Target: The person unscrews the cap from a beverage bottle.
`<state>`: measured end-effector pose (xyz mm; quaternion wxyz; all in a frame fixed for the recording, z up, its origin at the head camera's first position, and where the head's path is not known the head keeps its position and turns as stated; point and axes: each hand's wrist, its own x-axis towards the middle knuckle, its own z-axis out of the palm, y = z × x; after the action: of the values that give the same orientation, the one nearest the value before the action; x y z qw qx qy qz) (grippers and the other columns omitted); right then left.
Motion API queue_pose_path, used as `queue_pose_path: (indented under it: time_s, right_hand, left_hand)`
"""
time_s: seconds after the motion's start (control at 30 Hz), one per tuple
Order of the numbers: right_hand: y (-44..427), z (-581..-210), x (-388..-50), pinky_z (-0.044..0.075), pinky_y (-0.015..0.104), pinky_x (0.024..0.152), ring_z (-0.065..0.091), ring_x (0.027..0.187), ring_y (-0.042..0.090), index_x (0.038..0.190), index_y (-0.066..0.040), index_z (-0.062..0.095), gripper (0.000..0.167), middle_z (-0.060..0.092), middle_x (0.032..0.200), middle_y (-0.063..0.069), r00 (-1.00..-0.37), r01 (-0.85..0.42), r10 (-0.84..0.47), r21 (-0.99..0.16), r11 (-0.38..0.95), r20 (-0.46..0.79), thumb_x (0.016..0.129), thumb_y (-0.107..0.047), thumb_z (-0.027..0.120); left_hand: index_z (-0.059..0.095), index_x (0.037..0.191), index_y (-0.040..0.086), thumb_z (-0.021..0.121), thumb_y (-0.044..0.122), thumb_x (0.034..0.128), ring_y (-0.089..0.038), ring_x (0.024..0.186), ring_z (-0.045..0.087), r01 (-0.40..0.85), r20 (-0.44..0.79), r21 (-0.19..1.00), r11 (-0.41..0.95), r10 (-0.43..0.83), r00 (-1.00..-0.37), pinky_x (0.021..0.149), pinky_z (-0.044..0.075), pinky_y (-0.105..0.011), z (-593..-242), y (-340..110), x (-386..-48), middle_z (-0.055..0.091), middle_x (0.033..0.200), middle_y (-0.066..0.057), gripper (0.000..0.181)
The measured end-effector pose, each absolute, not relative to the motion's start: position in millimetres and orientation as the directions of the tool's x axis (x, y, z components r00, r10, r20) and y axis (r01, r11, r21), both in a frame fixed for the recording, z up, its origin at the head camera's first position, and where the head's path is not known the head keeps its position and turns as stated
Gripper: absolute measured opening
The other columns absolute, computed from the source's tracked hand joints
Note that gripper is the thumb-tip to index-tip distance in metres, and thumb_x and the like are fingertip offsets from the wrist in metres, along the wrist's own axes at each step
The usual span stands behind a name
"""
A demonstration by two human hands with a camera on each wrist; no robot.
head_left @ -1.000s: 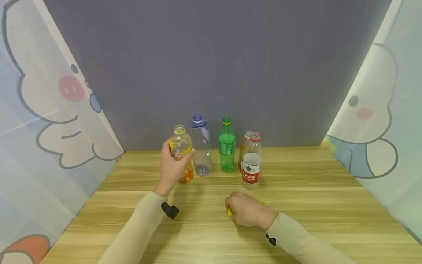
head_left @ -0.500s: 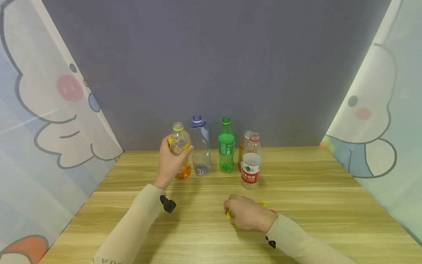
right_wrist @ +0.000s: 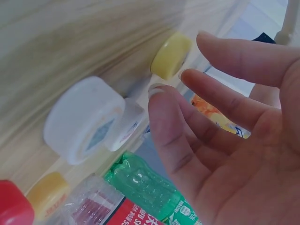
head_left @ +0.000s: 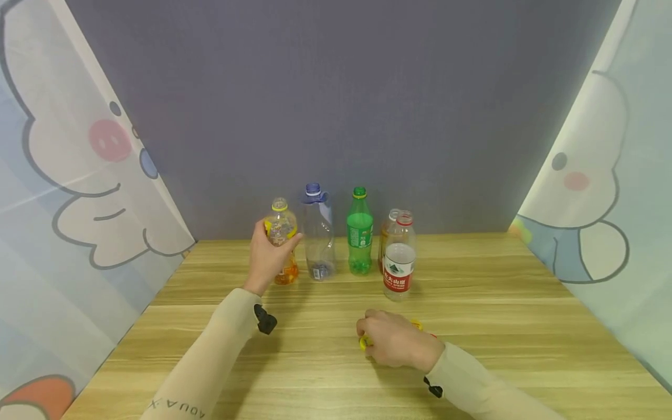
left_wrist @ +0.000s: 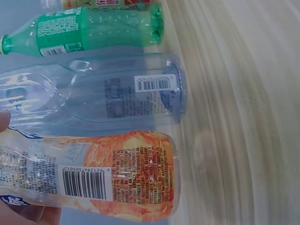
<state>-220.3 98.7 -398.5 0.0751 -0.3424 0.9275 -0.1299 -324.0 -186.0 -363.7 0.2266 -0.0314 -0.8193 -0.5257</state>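
My left hand [head_left: 268,256] grips a clear, yellow-ringed plastic bottle [head_left: 286,273] with an orange label, upright at the left end of a row of capless bottles. The left wrist view shows this bottle's barcode label [left_wrist: 136,180] close up; most of the hand is out of that frame. My right hand [head_left: 396,339] is low over the table, its fingers loosely bent and spread. A yellow bottle cap [right_wrist: 171,56] lies just beyond its fingertips in the right wrist view, not pinched. Near that hand are a white cap [right_wrist: 84,119], a paler cap [right_wrist: 126,124], an orange-yellow cap [right_wrist: 49,194] and a red cap [right_wrist: 14,206].
Right of the held bottle stand a tall clear bottle [head_left: 320,245] with a blue neck, a green bottle [head_left: 360,233] and a clear red-labelled bottle [head_left: 399,274]. Partly behind the last is an amber-tinted bottle [head_left: 385,245]. A grey wall [head_left: 336,116] rises behind the wooden table [head_left: 472,303].
My left hand has shifted the orange-labelled bottle slightly left, away from the blue-necked one. My right hand has moved down a little, and a red cap beside its wrist has come into view.
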Motion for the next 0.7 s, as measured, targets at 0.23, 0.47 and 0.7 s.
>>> queue_pose_path:
  time_s: [0.23,0.47,0.7]
  right_hand:
    - [101.2,-397.9,-218.7,0.056,0.038,0.077,0.064,0.091,0.018,0.108,-0.008,0.072,0.023,0.063,0.098,0.0,-0.77,-0.607,-0.638,-0.31,0.732,-0.001,0.086,-0.014,0.079]
    - [103.2,-397.0,-219.0,0.055,0.04,0.078,0.063,0.09,0.017,0.109,-0.007,0.072,0.023,0.065,0.101,0.003,-0.776,-0.601,-0.63,-0.338,0.724,0.028,0.088,-0.015,0.077]
    - [107.0,-396.8,-219.0,0.055,0.039,0.08,0.062,0.091,0.016,0.109,-0.005,0.071,0.021,0.065,0.103,0.003,-0.789,-0.586,-0.61,-0.384,0.714,0.072,0.091,-0.015,0.074]
  left_hand:
    - [0.035,0.146,0.003,0.083,0.04,0.0851,-0.032,0.111,0.057,0.244,0.378,0.846,0.475,-0.211,-0.901,0.095,0.05,-0.051,-371.4,-189.5,-328.8,0.053,0.128,-0.017,0.085]
    - [0.033,0.147,0.003,0.081,0.041,0.0866,-0.034,0.11,0.058,0.212,0.337,0.863,0.458,-0.209,-0.918,0.092,0.051,-0.052,-381.1,-195.1,-331.3,0.052,0.128,-0.02,0.086]
    - [0.031,0.149,0.005,0.081,0.045,0.0856,-0.033,0.108,0.06,0.215,0.336,0.863,0.457,-0.202,-0.92,0.09,0.052,-0.052,-385.4,-197.0,-332.5,0.054,0.125,-0.017,0.09]
